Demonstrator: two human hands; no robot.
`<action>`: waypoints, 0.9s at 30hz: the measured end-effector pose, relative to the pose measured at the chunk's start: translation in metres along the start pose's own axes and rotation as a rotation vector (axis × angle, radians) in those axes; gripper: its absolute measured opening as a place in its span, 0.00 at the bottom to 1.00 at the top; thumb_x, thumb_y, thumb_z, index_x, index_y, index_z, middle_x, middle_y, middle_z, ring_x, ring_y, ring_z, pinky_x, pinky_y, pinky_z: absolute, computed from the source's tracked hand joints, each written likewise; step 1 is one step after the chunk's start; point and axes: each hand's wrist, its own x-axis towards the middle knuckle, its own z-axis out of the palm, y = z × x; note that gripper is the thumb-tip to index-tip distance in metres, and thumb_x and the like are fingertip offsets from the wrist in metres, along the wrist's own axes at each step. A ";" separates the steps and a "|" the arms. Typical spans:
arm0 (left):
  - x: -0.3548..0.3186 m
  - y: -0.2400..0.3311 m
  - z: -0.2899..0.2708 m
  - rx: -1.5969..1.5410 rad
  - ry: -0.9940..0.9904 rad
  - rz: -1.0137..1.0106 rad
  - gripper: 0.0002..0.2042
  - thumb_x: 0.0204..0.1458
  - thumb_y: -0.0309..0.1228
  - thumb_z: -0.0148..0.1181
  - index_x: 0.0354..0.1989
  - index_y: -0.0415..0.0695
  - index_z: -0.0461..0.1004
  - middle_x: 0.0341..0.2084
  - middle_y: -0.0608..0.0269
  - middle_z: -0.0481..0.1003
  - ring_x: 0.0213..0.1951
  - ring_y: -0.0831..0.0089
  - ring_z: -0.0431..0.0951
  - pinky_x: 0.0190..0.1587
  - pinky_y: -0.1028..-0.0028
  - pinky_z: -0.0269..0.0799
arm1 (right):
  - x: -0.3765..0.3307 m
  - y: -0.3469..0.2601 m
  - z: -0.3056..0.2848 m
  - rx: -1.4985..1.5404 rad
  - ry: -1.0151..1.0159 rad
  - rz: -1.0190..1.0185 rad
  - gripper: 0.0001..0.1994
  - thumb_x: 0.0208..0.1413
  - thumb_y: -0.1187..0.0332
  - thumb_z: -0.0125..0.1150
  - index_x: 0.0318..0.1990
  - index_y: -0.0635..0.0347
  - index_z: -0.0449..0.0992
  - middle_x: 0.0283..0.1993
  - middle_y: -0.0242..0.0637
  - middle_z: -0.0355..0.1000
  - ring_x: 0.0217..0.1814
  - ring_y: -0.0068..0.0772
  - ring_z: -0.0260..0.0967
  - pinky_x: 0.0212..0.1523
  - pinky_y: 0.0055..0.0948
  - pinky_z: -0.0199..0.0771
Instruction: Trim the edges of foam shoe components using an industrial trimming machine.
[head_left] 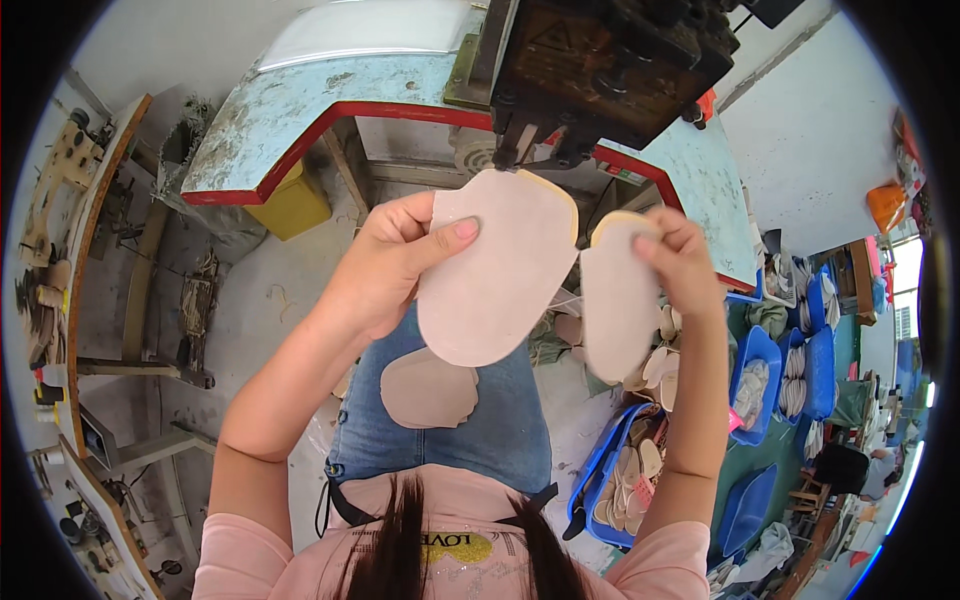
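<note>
Insole pieces fill the centre of the frame: the left hand (385,265) pinches a large pale pink insole piece (495,270) between thumb and fingers, while the right hand (680,255) grips a narrower pink piece (618,305) just beside it. Both sit below the dark machine head (600,60). More cut pieces (428,390) lie on the lap; blue bins (760,375) stand at lower right.

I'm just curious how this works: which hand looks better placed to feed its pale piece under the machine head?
Probably the left hand: its pink piece tops out just below the machine head, while the right hand holds its smaller piece off to the side.
</note>
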 end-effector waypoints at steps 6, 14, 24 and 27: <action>-0.009 -0.012 -0.008 -0.047 0.081 0.077 0.10 0.47 0.29 0.54 0.37 0.39 0.69 0.28 0.64 0.73 0.29 0.82 0.72 0.31 0.82 0.68 | 0.026 -0.049 0.018 -0.149 0.092 -0.071 0.07 0.44 0.69 0.57 0.22 0.60 0.67 0.21 0.26 0.67 0.20 0.12 0.61 0.21 0.12 0.60; -0.019 -0.032 0.003 -0.099 -0.013 0.020 0.10 0.47 0.27 0.53 0.39 0.39 0.68 0.31 0.65 0.73 0.29 0.82 0.72 0.29 0.83 0.68 | 0.073 -0.066 0.018 -0.303 0.014 -0.381 0.06 0.46 0.70 0.55 0.28 0.64 0.71 0.20 0.24 0.66 0.20 0.11 0.59 0.20 0.13 0.59; -0.008 -0.020 -0.036 0.011 0.194 0.116 0.07 0.47 0.25 0.51 0.36 0.41 0.69 0.29 0.66 0.72 0.29 0.82 0.72 0.26 0.82 0.67 | 0.080 -0.060 0.027 -0.496 0.056 -0.501 0.04 0.46 0.73 0.53 0.28 0.64 0.71 0.19 0.20 0.64 0.20 0.07 0.57 0.19 0.11 0.57; 0.007 -0.008 -0.044 0.118 0.313 0.373 0.05 0.49 0.25 0.49 0.34 0.39 0.68 0.26 0.67 0.72 0.28 0.83 0.71 0.28 0.82 0.67 | 0.065 -0.055 0.045 -0.349 0.171 -0.420 0.03 0.46 0.73 0.53 0.27 0.62 0.69 0.19 0.21 0.64 0.20 0.08 0.57 0.20 0.11 0.57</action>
